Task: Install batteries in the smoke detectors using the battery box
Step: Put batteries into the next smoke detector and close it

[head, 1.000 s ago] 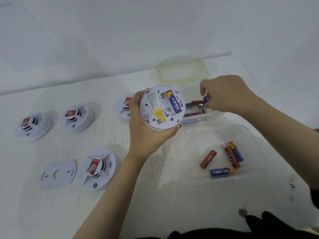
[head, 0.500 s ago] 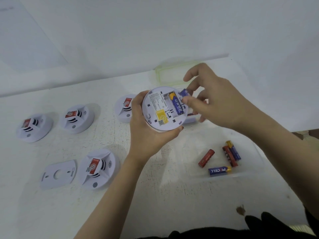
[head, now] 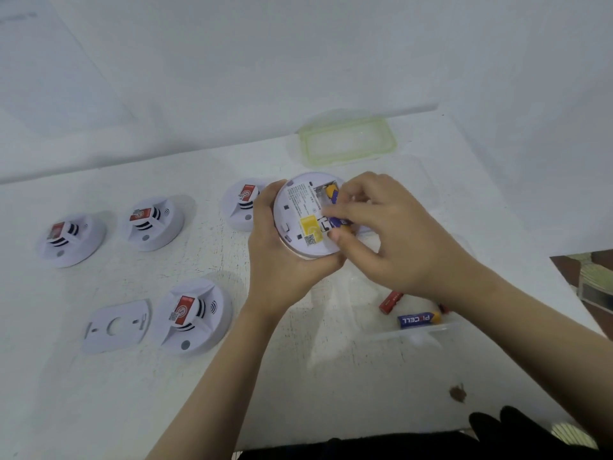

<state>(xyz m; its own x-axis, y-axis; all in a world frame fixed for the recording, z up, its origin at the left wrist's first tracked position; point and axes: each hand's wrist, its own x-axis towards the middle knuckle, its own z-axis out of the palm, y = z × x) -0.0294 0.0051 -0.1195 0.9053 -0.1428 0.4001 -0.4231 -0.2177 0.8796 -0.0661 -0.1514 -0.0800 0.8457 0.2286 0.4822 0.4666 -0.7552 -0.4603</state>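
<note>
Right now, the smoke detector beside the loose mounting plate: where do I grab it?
Probably by the wide round rim of the smoke detector, from above, fingers on its near and far edges. It lies flat with the narrow stickered hub up, and the mounting plate sits close on its left.

Bright, cool, diffuse light, seemingly from overhead. Soft grey shadows lie just behind the detectors (head: 190, 315) on the table (head: 99, 393). Motion blur smears the right hand (head: 391, 234); wide-angle distortion bows the far table edge.
</note>
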